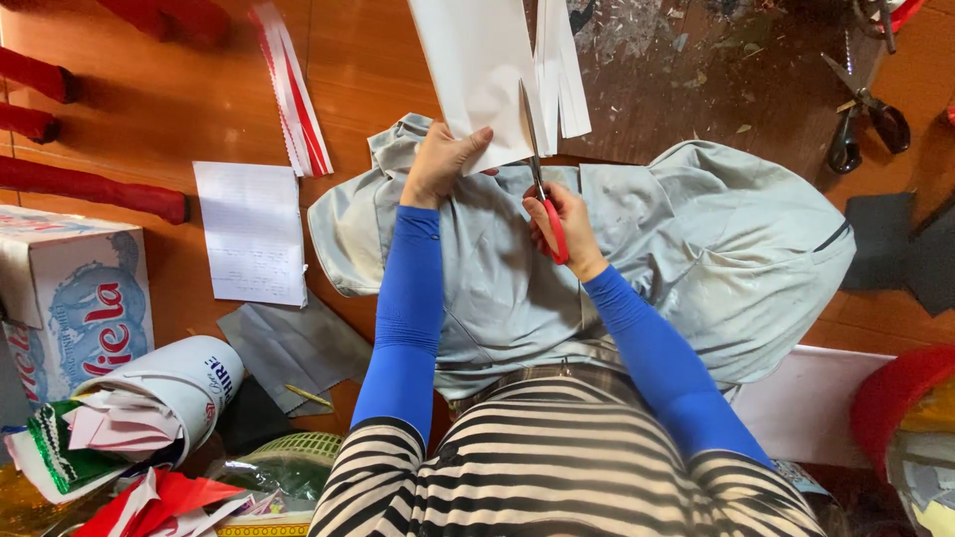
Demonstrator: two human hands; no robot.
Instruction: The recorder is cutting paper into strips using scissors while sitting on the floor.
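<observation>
My left hand (441, 159) pinches the near edge of a white paper sheet (476, 70), thumb on top, holding it out over my lap. My right hand (559, 224) is closed through the red handles of the scissors (542, 189), whose blades point away from me and sit in the paper, just right of my left hand. Right of the blades, narrow cut strips (562, 75) of the same paper hang side by side. All of this sits above my knees, covered in grey trousers (696, 249), on a wooden floor (179, 99). Left of the knees lies a written sheet (251, 232), and beyond it a red and white paper strip bundle (293, 89). Further left stands a cardboard box (75, 298); I cannot tell what is inside. Near it, a rolled paper tube (164, 393) on its side holds pink and white paper scraps. Far right of the knees lie black-handled scissors (863, 124).
</observation>
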